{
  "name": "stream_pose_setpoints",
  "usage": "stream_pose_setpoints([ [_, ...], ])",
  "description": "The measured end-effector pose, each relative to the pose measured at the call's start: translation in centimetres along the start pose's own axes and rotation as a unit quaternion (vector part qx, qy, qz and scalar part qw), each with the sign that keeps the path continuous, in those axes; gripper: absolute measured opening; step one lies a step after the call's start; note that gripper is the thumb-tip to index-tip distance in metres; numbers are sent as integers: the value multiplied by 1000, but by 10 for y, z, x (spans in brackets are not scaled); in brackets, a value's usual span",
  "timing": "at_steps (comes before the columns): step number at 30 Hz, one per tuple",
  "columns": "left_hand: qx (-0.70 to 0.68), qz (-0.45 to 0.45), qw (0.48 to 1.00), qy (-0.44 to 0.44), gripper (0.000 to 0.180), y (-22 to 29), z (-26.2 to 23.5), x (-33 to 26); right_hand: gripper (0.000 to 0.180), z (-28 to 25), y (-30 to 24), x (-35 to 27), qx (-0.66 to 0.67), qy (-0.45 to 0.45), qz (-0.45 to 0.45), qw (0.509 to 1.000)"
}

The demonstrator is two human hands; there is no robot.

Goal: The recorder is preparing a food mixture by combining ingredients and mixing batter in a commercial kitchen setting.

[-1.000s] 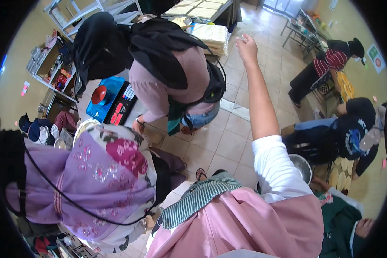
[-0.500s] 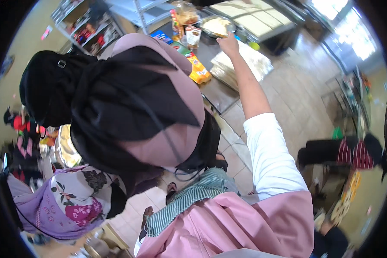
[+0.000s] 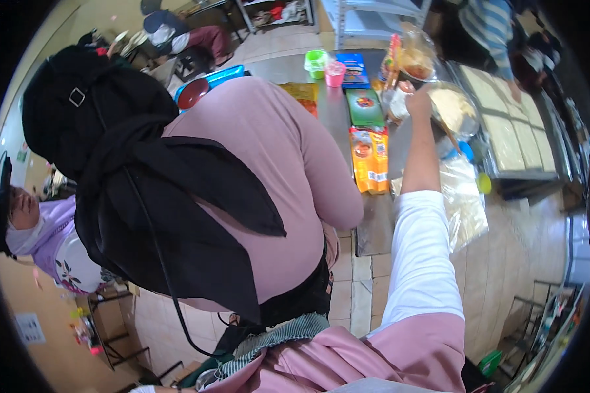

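Note:
My right arm, in a white sleeve, stretches far across the metal table. At its end my right hand is closed beside the left rim of a clear bowl with a pale cream-coloured mass in it. What the fingers hold, if anything, is hidden. A brown wooden handle slants out from the bowl's near side. Close to the hand, on its left, stands a printed packet. Clear plastic sheets or bags lie right of my forearm. My left hand is out of view.
A person in a pink top and black head covering bends close at my left. Orange, green and blue packs line the table. A tray of pale slabs stands right; a blue-striped sleeve reaches over it.
The view has swung, bringing more of the table into sight. My right hand has shifted from the bowl's near right side to its left. The striped sleeve has appeared beyond the tray.

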State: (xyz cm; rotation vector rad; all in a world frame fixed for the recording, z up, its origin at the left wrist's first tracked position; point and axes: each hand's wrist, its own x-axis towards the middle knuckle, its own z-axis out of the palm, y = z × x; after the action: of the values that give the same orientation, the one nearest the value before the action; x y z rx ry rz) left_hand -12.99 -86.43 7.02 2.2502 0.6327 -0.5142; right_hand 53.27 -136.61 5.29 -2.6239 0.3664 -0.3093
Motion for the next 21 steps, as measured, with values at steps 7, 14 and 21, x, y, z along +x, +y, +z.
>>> stream_pose_setpoints([
  [7, 8, -7, 999, 37, 51, 23, 14, -67, 67, 8, 2, -9, 24, 92, -82, 992],
  [14, -12, -32, 993, 115, 51, 39, 38, -195, 32, -113, 4, -46, -2, 177, -400, 899],
  [21, -52, -203, 975, 81, 56, -162, 138, -184, 50, -351, -27, -177, 242, 78, -338, 906],
])
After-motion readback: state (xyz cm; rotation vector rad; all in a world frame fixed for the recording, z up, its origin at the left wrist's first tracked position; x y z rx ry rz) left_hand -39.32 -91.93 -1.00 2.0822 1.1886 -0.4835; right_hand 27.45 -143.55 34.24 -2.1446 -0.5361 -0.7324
